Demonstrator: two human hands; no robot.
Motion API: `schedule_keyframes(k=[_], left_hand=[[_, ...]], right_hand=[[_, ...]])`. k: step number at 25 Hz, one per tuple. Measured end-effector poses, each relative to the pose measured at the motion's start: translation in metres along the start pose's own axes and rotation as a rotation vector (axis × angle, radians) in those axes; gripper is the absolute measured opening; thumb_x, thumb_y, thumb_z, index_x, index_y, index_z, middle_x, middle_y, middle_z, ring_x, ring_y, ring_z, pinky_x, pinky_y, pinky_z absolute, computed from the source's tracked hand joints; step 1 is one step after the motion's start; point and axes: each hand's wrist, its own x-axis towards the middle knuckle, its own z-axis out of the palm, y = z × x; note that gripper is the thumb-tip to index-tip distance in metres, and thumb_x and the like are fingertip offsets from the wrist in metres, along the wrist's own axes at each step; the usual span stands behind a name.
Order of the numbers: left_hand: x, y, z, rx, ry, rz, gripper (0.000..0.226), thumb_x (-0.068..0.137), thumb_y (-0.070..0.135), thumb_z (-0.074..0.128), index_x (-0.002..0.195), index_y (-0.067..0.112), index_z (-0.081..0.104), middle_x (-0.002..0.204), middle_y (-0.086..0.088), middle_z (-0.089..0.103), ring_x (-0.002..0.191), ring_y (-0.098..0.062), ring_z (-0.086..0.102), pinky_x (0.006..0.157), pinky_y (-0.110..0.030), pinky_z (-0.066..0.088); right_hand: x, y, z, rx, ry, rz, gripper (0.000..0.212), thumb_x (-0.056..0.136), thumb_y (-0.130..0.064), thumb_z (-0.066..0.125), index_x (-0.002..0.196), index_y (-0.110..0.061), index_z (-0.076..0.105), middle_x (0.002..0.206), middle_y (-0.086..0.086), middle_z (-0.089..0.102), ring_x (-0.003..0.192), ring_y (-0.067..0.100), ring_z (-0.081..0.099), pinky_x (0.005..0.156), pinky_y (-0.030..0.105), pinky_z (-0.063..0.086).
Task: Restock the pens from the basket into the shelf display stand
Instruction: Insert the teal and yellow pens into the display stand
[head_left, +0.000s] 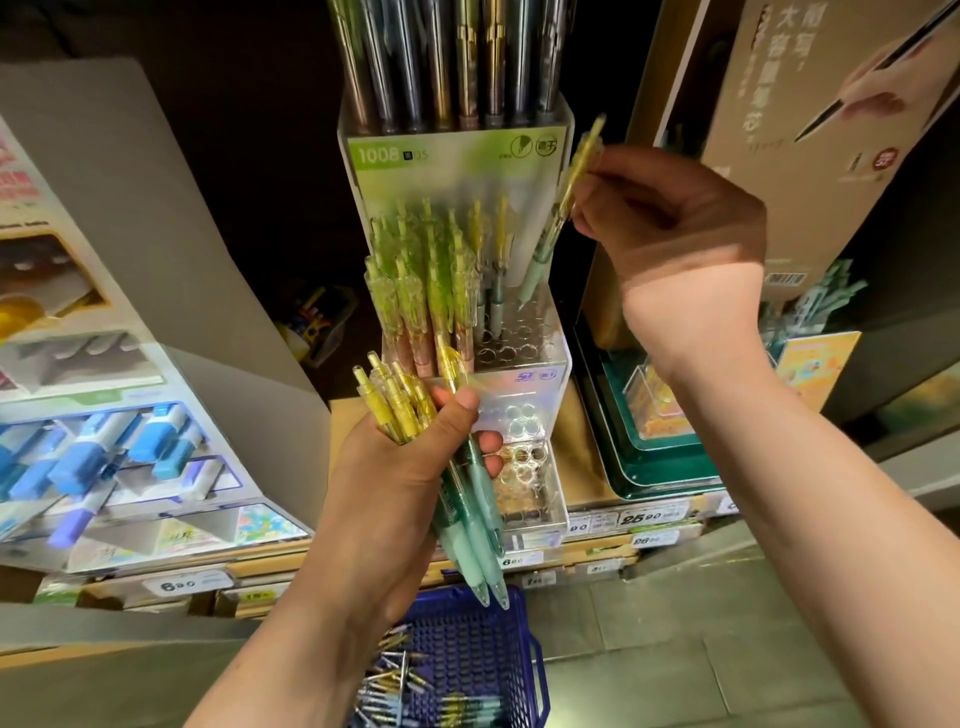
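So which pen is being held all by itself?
The pen pinched in the right hand, tip down over the display stand. The rest are bunched in the left hand, standing in the stand, or lying in the basket.

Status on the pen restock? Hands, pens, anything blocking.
Left hand grips bundle of pens. Right hand pinches one pen, tilted, tip at display stand's empty holes. Loose pens in basket. Holes unblocked.
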Motion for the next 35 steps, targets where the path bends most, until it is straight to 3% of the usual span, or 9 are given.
schedule_keyframes(k=[10,13,15,18,21,25,28,31,35], left_hand=[[-0.003,-0.006,-0.004,0.07,-0.019,0.014,0.016,0.091,0.029,0.072,0.099,0.015,0.071,0.08,-0.014,0.066,0.073,-0.026,0.065,0.068,-0.031,0.058],[-0.003,-0.006,-0.003,0.07,-0.025,0.018,0.016,0.091,0.028,0.071,0.098,0.014,0.072,0.08,-0.014,0.066,0.072,-0.026,0.065,0.068,-0.031,0.058],[-0.003,-0.007,-0.003,0.088,-0.02,0.025,0.021,0.09,0.029,0.072,0.1,0.011,0.072,0.08,-0.014,0.067,0.072,-0.025,0.065,0.068,-0.031,0.058],[-0.002,-0.008,-0.003,0.083,-0.009,0.025,0.026,0.089,0.029,0.073,0.104,0.008,0.068,0.08,-0.013,0.066,0.071,-0.024,0.065,0.068,-0.031,0.058],[-0.002,-0.008,-0.001,0.096,-0.021,0.038,0.022,0.089,0.03,0.073,0.101,0.012,0.069,0.08,-0.012,0.067,0.071,-0.024,0.065,0.068,-0.032,0.058],[0.0,-0.008,0.001,0.119,-0.029,0.056,0.015,0.091,0.032,0.072,0.097,0.018,0.072,0.08,-0.011,0.068,0.073,-0.023,0.065,0.071,-0.032,0.058],[0.002,-0.01,0.004,0.123,-0.049,0.064,0.015,0.092,0.032,0.07,0.1,0.02,0.075,0.081,-0.01,0.069,0.075,-0.023,0.065,0.072,-0.033,0.057],[0.001,-0.013,0.006,0.107,-0.063,0.066,0.021,0.094,0.029,0.068,0.107,0.013,0.075,0.083,-0.009,0.07,0.075,-0.021,0.064,0.071,-0.029,0.056],[0.001,-0.014,0.005,0.051,-0.046,0.059,0.025,0.091,0.028,0.071,0.11,0.011,0.074,0.091,-0.011,0.072,0.081,-0.021,0.068,0.072,-0.028,0.057]], right_hand=[[0.0,0.005,0.008,-0.089,0.02,-0.145,0.015,0.089,-0.007,0.073,0.104,-0.009,0.076,0.092,-0.001,0.077,0.084,0.008,0.073,0.084,0.025,0.059],[-0.002,0.015,0.014,-0.196,-0.09,-0.056,0.016,0.089,-0.009,0.073,0.104,-0.013,0.077,0.086,-0.014,0.074,0.079,-0.003,0.07,0.081,0.015,0.055],[-0.004,0.024,0.016,-0.27,-0.136,0.034,0.015,0.089,-0.012,0.075,0.103,-0.016,0.078,0.081,-0.019,0.071,0.075,-0.005,0.069,0.081,0.015,0.056],[-0.008,0.031,0.012,-0.307,-0.146,0.113,0.014,0.089,-0.017,0.076,0.103,-0.017,0.078,0.085,-0.011,0.074,0.079,0.001,0.07,0.082,0.015,0.055],[-0.019,0.025,0.003,-0.347,-0.163,0.144,0.009,0.088,-0.019,0.076,0.096,-0.022,0.078,0.082,-0.011,0.075,0.073,-0.003,0.067,0.073,0.011,0.052],[-0.045,0.011,-0.012,-0.268,-0.581,0.361,0.009,0.083,-0.029,0.079,0.091,-0.032,0.079,0.077,-0.02,0.075,0.065,-0.009,0.065,0.056,0.005,0.046],[-0.055,0.012,-0.014,-0.143,-0.653,0.428,0.018,0.086,-0.02,0.076,0.104,-0.019,0.077,0.082,-0.011,0.077,0.066,-0.004,0.066,0.057,0.008,0.047],[-0.057,0.014,-0.014,-0.083,-0.747,0.506,0.015,0.093,-0.011,0.067,0.103,-0.003,0.075,0.081,0.004,0.074,0.064,0.009,0.067,0.059,0.015,0.052],[-0.059,0.014,-0.013,-0.03,-0.688,0.508,0.013,0.091,-0.012,0.069,0.099,-0.004,0.076,0.088,0.015,0.075,0.071,0.017,0.068,0.071,0.027,0.058]])
